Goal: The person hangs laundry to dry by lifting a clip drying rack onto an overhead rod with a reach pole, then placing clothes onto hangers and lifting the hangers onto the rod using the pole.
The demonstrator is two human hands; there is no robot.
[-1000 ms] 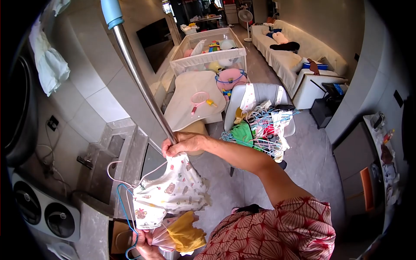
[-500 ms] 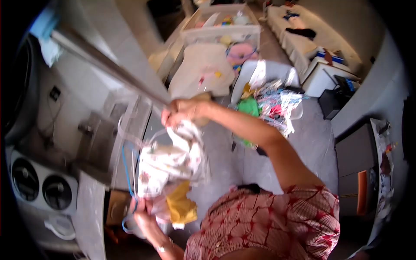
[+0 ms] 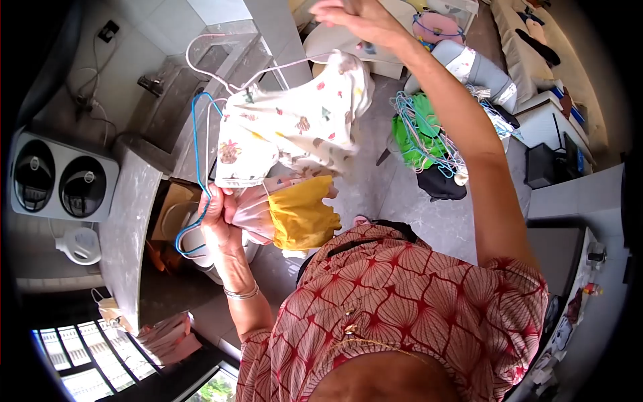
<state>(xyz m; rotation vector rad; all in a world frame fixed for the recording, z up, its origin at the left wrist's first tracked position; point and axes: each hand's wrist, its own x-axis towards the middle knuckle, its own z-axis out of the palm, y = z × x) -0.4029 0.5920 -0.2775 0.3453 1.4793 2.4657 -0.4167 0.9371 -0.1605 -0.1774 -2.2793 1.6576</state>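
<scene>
My left hand point(image 3: 221, 216) is closed around a blue hanger point(image 3: 196, 144) and bunched cloth beside it. A white printed garment point(image 3: 288, 124) spreads on a pink hanger point(image 3: 284, 66), whose hook points to the upper left, above my left hand. Below it hang a yellow garment point(image 3: 305, 213) and a pale pink garment point(image 3: 251, 211), partly covered by the white one. My right hand point(image 3: 358, 19) is raised at the top edge, beyond the white garment, its fingers stretched out with nothing visible in them.
Several hangers point(image 3: 435, 144) lie tangled with green cloth on a grey seat to the right. A table point(image 3: 335, 43) stands behind. On the left are a stone counter point(image 3: 127, 194), a sink point(image 3: 174, 94) and a two-burner stove point(image 3: 63, 177). A covered sofa point(image 3: 516, 60) is at upper right.
My right hand has let go of the white garment's upper end and moved up and away. The view has shifted, and the metal pole is out of sight. My left hand keeps its grip.
</scene>
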